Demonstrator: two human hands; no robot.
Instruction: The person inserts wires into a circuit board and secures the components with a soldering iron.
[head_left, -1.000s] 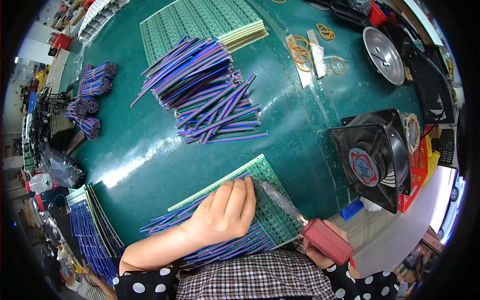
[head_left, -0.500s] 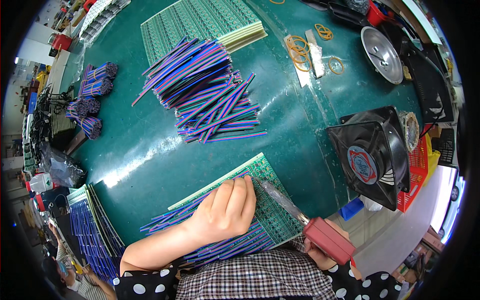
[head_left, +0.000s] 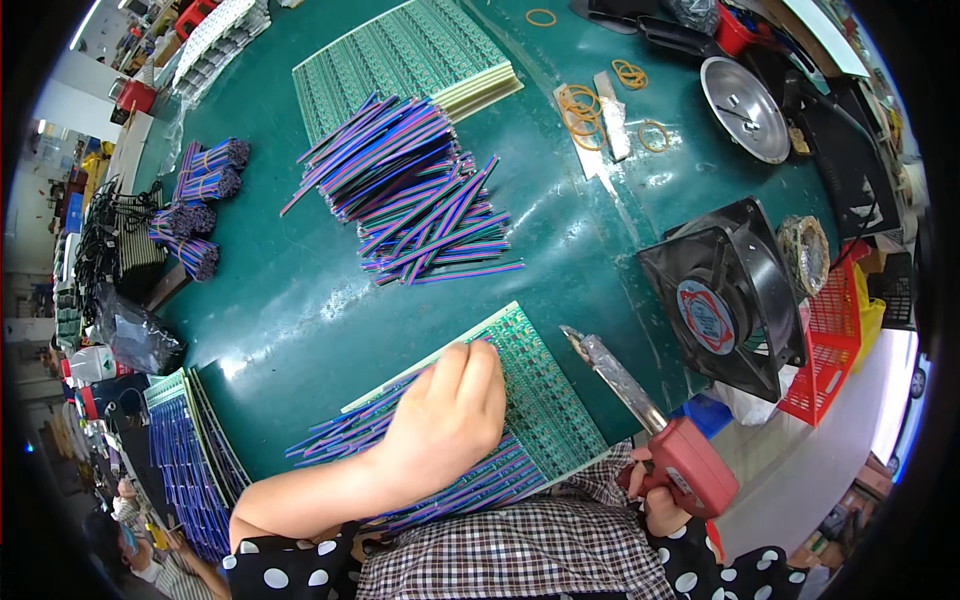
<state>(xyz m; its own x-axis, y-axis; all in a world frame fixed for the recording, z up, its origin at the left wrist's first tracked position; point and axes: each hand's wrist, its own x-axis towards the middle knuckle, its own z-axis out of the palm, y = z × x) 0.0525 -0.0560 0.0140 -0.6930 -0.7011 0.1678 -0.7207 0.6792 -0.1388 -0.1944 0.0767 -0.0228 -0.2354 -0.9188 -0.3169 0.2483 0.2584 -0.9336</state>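
Observation:
Before me on the bench lies a green circuit board panel [head_left: 550, 405], with rows of short multicoloured ribbon wires [head_left: 500, 477] across its left part. My left hand [head_left: 450, 405] is closed over the panel, fingertips pinched at the end of a ribbon wire near its far edge; the fingers hide most of that wire. In my right hand [head_left: 665, 505] is a red-handled soldering gun [head_left: 695, 468]. Its wrapped barrel points to the far left, and the tip is off the panel's right edge, apart from the board.
A loose pile of ribbon wires [head_left: 430, 215] lies ahead, against a stack of circuit panels [head_left: 400, 60]. Wired panels [head_left: 195, 450] stand at left, near wire bundles [head_left: 205, 185]. On the right are a black fan [head_left: 720, 300], a metal dish [head_left: 745, 110] and rubber bands [head_left: 580, 115].
The soldering gun has drawn back to the right, its tip leaving the spot beside my left fingertips. My left hand stays pinched at the panel. The whole view has shifted slightly.

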